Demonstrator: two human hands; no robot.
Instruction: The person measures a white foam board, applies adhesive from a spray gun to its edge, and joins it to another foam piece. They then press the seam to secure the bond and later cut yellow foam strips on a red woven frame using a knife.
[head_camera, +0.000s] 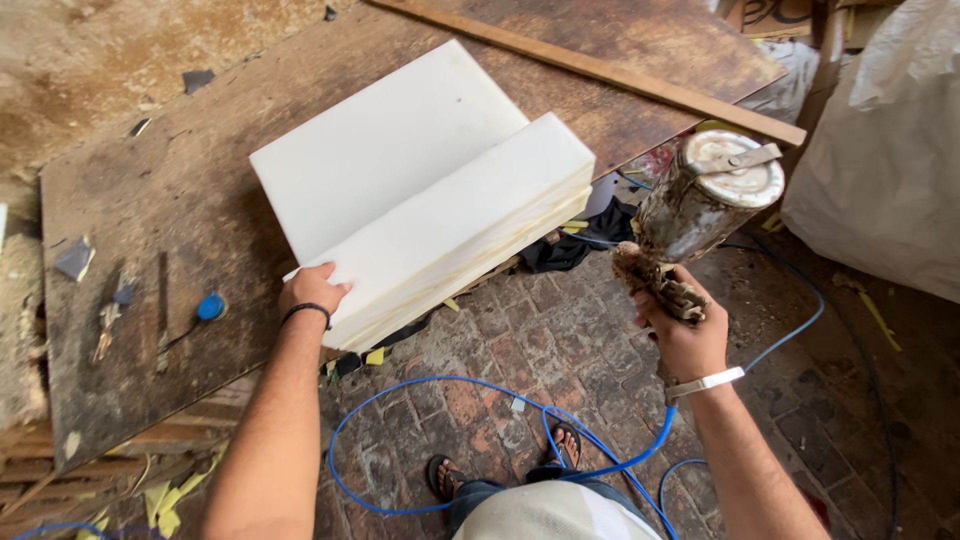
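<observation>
the left hand is lying flat on the near corner of the upper white foam slab, its grip spread and pressing down rather than pinching, with a dark band sitting at the wrist. that slab is resting tilted over a second white foam slab lying flat beneath and behind it, and yellowish glue lines are showing along the upper slab's front edge. both slabs are sitting on a worn brown wooden counter, with the near corner jutting out past the counter's edge over the floor.

the right hand is gripping a grimy, glue-caked brush, its grip pressed together around the handle, a pale band showing at the wrist. the brush bristles are touching the side of a battered metal can, which is hanging tilted in the air just beside the slabs; how the can is being held is not clear.

a long wooden strip is lying across the far part of the counter. a blue hose is looping over the brick floor near the person's sandalled feet. a dark cloth is lying under the slabs' right end, and a large white sack is standing at the right.
</observation>
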